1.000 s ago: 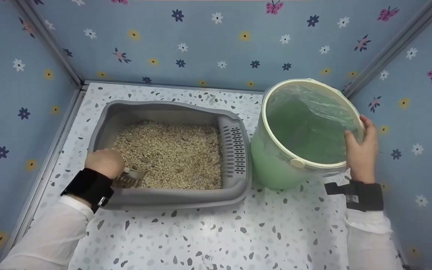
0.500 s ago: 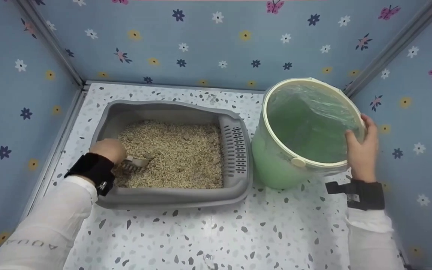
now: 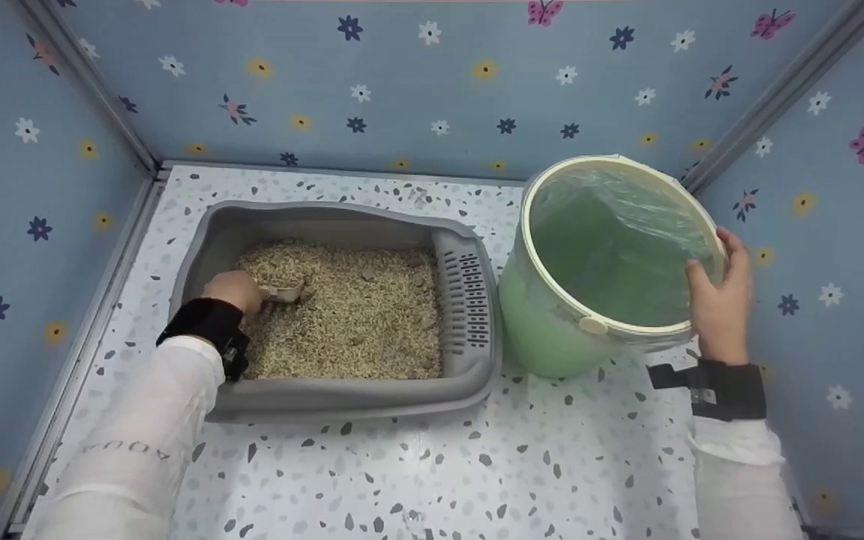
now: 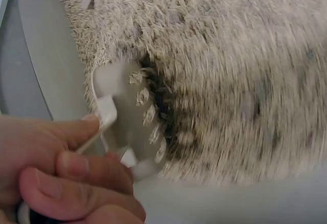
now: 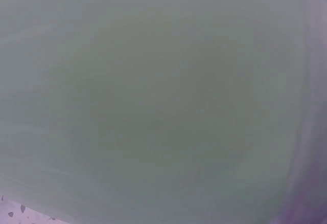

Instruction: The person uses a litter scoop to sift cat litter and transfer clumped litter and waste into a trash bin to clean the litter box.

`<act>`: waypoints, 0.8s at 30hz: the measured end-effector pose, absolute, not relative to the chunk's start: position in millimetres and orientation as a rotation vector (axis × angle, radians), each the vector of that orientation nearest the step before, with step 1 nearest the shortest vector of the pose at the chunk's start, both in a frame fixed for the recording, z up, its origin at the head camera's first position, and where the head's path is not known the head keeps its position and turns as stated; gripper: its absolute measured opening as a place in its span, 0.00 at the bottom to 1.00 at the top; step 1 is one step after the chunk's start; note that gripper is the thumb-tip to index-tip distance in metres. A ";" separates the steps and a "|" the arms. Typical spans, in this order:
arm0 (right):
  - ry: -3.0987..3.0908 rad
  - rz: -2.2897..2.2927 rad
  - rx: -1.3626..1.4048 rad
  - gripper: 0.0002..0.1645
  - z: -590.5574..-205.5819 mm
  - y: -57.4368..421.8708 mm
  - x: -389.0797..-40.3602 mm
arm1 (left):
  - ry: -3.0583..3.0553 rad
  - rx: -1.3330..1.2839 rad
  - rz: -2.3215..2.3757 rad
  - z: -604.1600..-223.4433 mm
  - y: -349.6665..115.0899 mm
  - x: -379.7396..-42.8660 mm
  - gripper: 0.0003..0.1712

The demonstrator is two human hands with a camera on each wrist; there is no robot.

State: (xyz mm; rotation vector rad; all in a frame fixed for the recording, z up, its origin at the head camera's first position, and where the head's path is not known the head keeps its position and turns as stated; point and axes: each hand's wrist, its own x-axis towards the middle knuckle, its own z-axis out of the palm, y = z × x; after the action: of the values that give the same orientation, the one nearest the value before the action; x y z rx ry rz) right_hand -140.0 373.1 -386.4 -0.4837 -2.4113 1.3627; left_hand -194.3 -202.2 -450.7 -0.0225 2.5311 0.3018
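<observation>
Our left grip (image 3: 233,291) clenches the scoop (image 3: 291,291), its slotted blade (image 4: 117,78) in the litter (image 3: 361,315) within the tray (image 3: 372,396); our right grip (image 3: 723,304) clasps the bin (image 3: 544,326) by its rim (image 3: 526,225), likely to steady it just beside the tray

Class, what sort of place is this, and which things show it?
Probably a pet's toilet corner: a grey litter tray holding granules, a lined green bin beside it, and flower-patterned panels around the speckled floor.
</observation>
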 end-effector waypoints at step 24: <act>-2.427 1.379 -0.496 0.35 -385.7 376.0 -139.2 | 2.702 -0.036 0.402 -448.0 -202.8 -196.0 0.25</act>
State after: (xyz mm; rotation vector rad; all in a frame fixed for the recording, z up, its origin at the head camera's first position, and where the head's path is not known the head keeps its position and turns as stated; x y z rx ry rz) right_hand -139.2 376.0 -385.7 -0.4956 -2.4267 1.3795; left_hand -196.0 -202.8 -448.0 -0.0356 2.7023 0.4020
